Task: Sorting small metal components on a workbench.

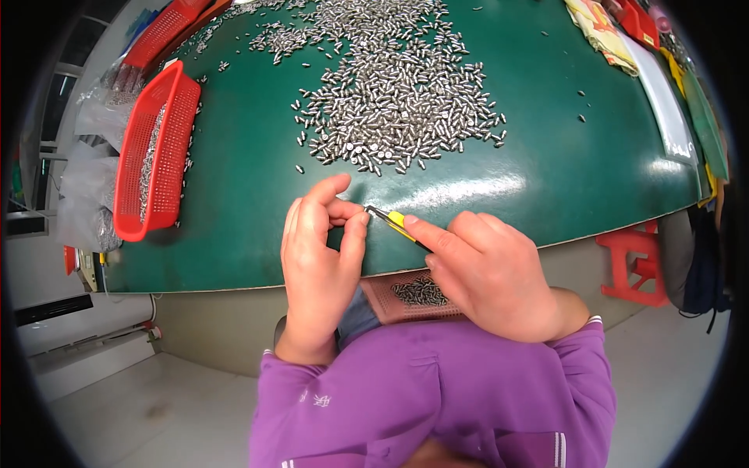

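Over the front edge of the green table, my left hand pinches a tiny metal part between thumb and forefinger, largely hidden by the fingertips. My right hand grips a slim yellow-and-black hand tool, its forefinger laid along the yellow side. The tool's dark narrow tip meets the part at the left fingertips; its exact kind I cannot make out. Beyond my hands spreads a large heap of small silvery pointed metal parts. Below the table edge, a pink basket at my lap holds more small metal parts.
At the left, a red perforated basket holds metal parts, beside clear plastic bags. A few loose parts lie to the right of the heap. Cloth and plastic sheeting line the right edge. A red stool stands below.
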The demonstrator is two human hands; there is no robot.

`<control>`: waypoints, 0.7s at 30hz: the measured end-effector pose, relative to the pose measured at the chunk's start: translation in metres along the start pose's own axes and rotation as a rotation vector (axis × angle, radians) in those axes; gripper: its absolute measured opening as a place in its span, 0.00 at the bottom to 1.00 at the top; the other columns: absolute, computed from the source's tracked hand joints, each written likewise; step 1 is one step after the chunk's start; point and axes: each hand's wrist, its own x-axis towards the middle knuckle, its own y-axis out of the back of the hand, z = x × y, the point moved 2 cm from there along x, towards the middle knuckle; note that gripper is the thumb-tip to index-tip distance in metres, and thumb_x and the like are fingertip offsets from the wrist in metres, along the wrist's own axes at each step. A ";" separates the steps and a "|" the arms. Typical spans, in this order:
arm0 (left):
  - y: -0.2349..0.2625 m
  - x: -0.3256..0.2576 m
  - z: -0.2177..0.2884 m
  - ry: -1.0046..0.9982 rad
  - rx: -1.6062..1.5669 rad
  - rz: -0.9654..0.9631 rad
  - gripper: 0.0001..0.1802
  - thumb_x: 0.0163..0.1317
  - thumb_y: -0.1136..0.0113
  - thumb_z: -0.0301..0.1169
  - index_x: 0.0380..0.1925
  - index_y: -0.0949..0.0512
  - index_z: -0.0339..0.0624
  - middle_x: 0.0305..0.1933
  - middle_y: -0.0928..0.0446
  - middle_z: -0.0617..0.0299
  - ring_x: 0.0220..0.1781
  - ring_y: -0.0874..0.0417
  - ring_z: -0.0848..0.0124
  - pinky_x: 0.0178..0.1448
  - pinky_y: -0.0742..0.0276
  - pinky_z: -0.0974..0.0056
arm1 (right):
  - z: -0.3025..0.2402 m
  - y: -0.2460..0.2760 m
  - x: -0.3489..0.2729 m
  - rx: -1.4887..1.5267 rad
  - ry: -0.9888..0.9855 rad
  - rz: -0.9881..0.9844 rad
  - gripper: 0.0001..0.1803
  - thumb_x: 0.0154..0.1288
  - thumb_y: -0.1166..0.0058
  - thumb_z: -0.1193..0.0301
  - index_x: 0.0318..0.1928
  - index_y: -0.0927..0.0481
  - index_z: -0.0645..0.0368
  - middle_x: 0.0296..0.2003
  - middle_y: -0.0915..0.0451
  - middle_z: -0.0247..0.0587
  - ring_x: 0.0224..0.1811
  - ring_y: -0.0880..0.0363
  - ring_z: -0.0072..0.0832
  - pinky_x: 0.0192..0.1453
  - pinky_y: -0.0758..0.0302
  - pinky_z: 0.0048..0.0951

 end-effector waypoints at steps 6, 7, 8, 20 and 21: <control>0.001 -0.002 -0.001 0.009 0.025 -0.010 0.23 0.61 0.34 0.15 0.57 0.23 0.34 0.38 0.18 0.62 0.39 0.17 0.76 0.48 0.19 0.69 | 0.005 0.002 0.003 0.074 0.024 -0.042 0.30 0.55 0.37 0.74 0.62 0.19 0.51 0.31 0.31 0.37 0.30 0.27 0.34 0.32 0.26 0.36; 0.001 -0.001 -0.001 0.000 0.031 -0.016 0.22 0.61 0.34 0.15 0.56 0.23 0.34 0.38 0.18 0.62 0.39 0.17 0.76 0.47 0.19 0.69 | 0.006 0.003 0.004 0.073 0.020 -0.050 0.30 0.55 0.37 0.74 0.62 0.19 0.51 0.31 0.31 0.37 0.30 0.27 0.34 0.32 0.26 0.36; 0.001 0.000 -0.001 0.006 0.027 -0.018 0.22 0.61 0.34 0.15 0.56 0.23 0.34 0.38 0.18 0.62 0.39 0.17 0.76 0.47 0.19 0.69 | 0.006 0.005 0.006 0.093 0.016 -0.071 0.30 0.56 0.37 0.76 0.63 0.19 0.51 0.30 0.31 0.37 0.30 0.27 0.35 0.34 0.27 0.37; -0.003 0.002 0.002 -0.004 -0.029 0.028 0.19 0.58 0.33 0.15 0.50 0.22 0.36 0.34 0.19 0.59 0.38 0.19 0.65 0.45 0.20 0.62 | 0.014 0.011 0.011 0.070 0.085 -0.057 0.27 0.57 0.39 0.77 0.60 0.18 0.55 0.31 0.27 0.38 0.33 0.24 0.35 0.37 0.24 0.36; -0.004 0.000 0.002 0.023 -0.025 0.037 0.19 0.58 0.33 0.16 0.50 0.22 0.35 0.35 0.18 0.59 0.38 0.19 0.66 0.45 0.19 0.62 | 0.016 0.012 0.008 0.096 0.055 -0.039 0.26 0.59 0.40 0.77 0.60 0.18 0.55 0.31 0.26 0.38 0.34 0.22 0.36 0.38 0.23 0.36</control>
